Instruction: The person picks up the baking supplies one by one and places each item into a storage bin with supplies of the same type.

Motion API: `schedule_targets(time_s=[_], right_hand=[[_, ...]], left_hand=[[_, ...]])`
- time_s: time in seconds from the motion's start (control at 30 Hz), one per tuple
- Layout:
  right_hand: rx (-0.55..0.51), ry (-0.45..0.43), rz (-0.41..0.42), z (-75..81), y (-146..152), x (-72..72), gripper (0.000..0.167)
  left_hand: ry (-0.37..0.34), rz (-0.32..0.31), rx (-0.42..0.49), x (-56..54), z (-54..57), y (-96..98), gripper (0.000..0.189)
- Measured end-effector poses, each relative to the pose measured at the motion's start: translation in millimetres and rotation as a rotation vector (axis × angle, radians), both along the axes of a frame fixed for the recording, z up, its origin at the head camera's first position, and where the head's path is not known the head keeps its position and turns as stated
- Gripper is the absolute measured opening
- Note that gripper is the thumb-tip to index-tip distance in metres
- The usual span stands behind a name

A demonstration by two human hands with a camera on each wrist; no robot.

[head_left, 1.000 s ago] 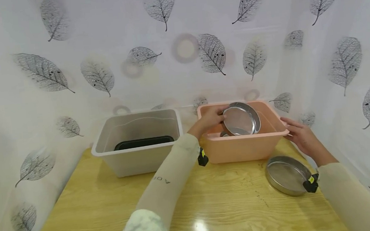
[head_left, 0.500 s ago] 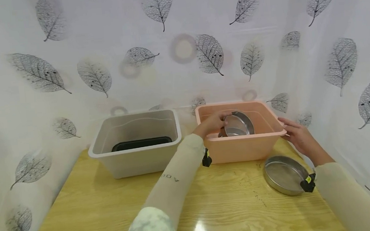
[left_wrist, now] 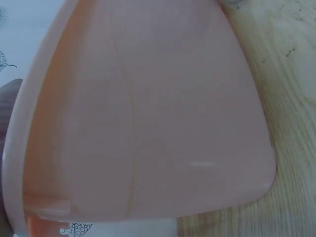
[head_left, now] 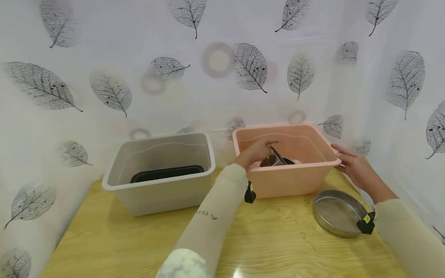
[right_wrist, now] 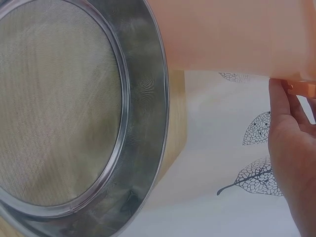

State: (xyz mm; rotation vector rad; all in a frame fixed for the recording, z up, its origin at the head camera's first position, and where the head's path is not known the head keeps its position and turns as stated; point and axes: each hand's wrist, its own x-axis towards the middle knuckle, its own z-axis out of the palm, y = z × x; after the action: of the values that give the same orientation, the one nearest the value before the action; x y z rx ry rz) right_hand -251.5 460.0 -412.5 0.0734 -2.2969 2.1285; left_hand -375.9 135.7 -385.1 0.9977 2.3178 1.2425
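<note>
My left hand [head_left: 256, 152] reaches over the near left rim of the pink plastic bin [head_left: 286, 182] and pinches a round metal sieve [head_left: 278, 155] by its edge. This sieve is seen almost edge-on, tilted inside the bin. Beneath it another round metal piece [head_left: 289, 161] shows partly; the near wall hides the rest. At the bin's right end my right hand [head_left: 358, 169] touches the rim with fairly straight fingers. A second sieve [head_left: 339, 213] with fine mesh [right_wrist: 59, 103] lies on the table below the right wrist. The left wrist view mostly shows the bin's outer wall [left_wrist: 187, 118].
To the left stands a beige bin [head_left: 164, 195] with a black object [head_left: 167, 174] inside. Both bins rest on a wooden table [head_left: 145, 251]. A white curtain with leaf prints [head_left: 219, 99] hangs close behind and at the sides.
The sieve in my left hand has gone down into the pink bin and turned from face-on to nearly edge-on. My right hand stays at the rim.
</note>
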Motion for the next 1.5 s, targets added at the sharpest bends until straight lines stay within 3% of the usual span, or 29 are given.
schedule_targets(time_s=[0.17,0.47,0.67,0.9,1.13,1.37,1.5], right_hand=[[-0.004,-0.011,-0.006,-0.1,-2.5,-1.1,0.063],[-0.06,0.0,0.039,-1.6,1.5,0.3,0.064],[-0.083,0.019,0.047,-2.2,5.4,-0.7,0.063],[-0.102,0.024,0.048,-2.9,4.2,-1.1,0.063],[-0.101,0.009,0.03,-1.4,3.7,-0.6,0.065],[-0.069,0.007,0.007,0.4,0.6,0.7,0.064],[-0.065,0.015,0.007,0.4,0.3,0.9,0.064]], left_hand=[[-0.029,0.038,0.121,5.5,5.9,-5.4,0.048],[-0.067,-0.062,0.276,14.9,11.2,-4.5,0.045],[-0.051,-0.109,0.359,39.1,16.9,-1.2,0.044],[-0.166,-0.14,0.429,75.9,18.9,3.4,0.044],[-0.189,-0.214,0.432,99.8,7.1,8.1,0.045],[-0.173,-0.232,0.411,117.1,-10.3,11.2,0.045],[-0.172,-0.231,0.412,122.5,-26.0,13.7,0.046]])
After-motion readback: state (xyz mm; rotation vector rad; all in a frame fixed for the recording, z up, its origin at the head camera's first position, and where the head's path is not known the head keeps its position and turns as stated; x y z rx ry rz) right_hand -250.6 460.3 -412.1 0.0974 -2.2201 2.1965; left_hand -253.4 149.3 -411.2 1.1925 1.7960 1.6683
